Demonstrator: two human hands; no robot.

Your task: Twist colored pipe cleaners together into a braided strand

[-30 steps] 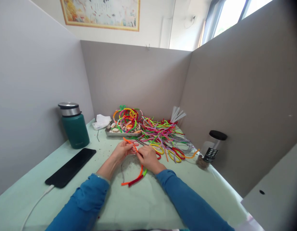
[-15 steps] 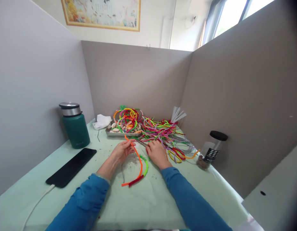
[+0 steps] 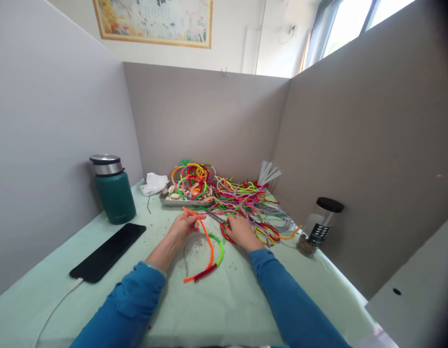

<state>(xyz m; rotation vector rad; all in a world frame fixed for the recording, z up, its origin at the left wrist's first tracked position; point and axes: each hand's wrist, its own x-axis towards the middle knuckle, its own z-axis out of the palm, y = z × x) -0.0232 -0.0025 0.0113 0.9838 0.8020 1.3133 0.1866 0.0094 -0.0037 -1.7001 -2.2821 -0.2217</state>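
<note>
My left hand [image 3: 183, 228] pinches an orange pipe cleaner [image 3: 208, 240] near its upper end. The strip curves down to a ring on the tablecloth, where red pipe cleaner [image 3: 205, 272] and bright green pipe cleaner [image 3: 220, 250] are wound around part of a thin grey wire [image 3: 185, 261]. To the right, my right hand [image 3: 242, 230] is closed around red-handled scissors [image 3: 216, 217]. Their blades point up and left toward the tray, and one handle loop shows under the fingers. The fingertips on the handles are partly hidden.
A metal tray [image 3: 186, 203] holds shell-like pieces and finished-looking coloured rings. Beside it lies a heap of pipe cleaners [image 3: 242, 195]. A green bottle [image 3: 115, 195] and a phone [image 3: 108, 252] with a cable stand left; a black-lidded jar [image 3: 320, 224] is right. Grey partitions [image 3: 209, 116] enclose the table.
My right hand has shifted slightly right and down with the scissors, and a red handle loop now shows. The orange pipe cleaner's upper end, in my left hand, has tipped a little left.
</note>
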